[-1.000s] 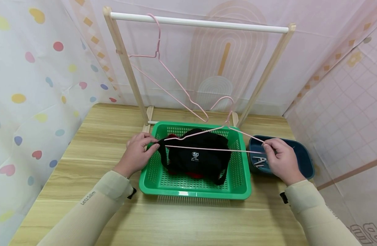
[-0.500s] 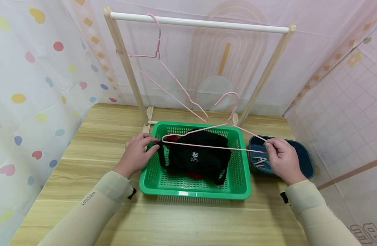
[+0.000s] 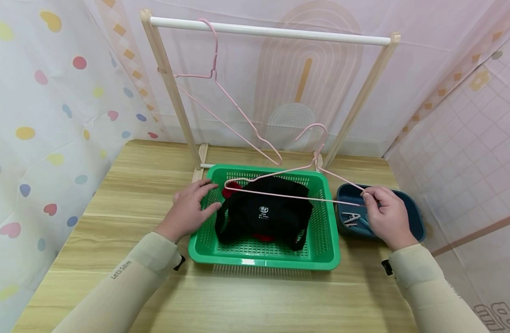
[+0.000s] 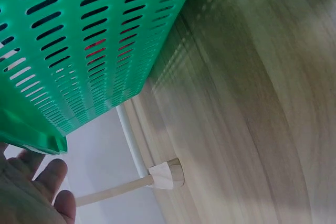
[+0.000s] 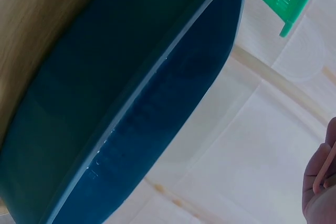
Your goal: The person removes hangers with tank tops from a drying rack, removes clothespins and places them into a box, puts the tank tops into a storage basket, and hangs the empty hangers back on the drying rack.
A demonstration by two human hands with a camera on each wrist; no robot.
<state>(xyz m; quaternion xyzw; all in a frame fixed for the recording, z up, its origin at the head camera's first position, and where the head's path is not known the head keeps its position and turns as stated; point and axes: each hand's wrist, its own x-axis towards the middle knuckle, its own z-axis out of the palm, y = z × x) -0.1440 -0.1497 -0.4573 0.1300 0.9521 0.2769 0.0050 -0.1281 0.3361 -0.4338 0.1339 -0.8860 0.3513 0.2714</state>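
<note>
In the head view my right hand (image 3: 389,217) pinches one end of a pink wire hanger (image 3: 279,195), which stretches leftward over a green basket (image 3: 288,264). A black cloth garment (image 3: 284,219) with straps and a white logo lies in the basket, with something red (image 3: 233,188) partly under it. My left hand (image 3: 190,208) is spread at the basket's left rim, holding nothing. The left wrist view shows those fingers (image 4: 52,177) close to the rim. In the right wrist view the hanger's end (image 5: 323,174) sits between thumb and fingers.
A wooden rack with a white bar (image 3: 279,31) stands behind the basket. Another pink hanger (image 3: 238,107) hangs from its left side. To the right sits a dark blue basin (image 3: 419,222) holding several clothespins (image 3: 351,217). Printed cloth surrounds the wooden table (image 3: 238,300).
My left hand has let go of the garment's black strap, and its fingers have spread. The strap has dropped into the basket. The hanger has shifted slightly right with my right hand.
</note>
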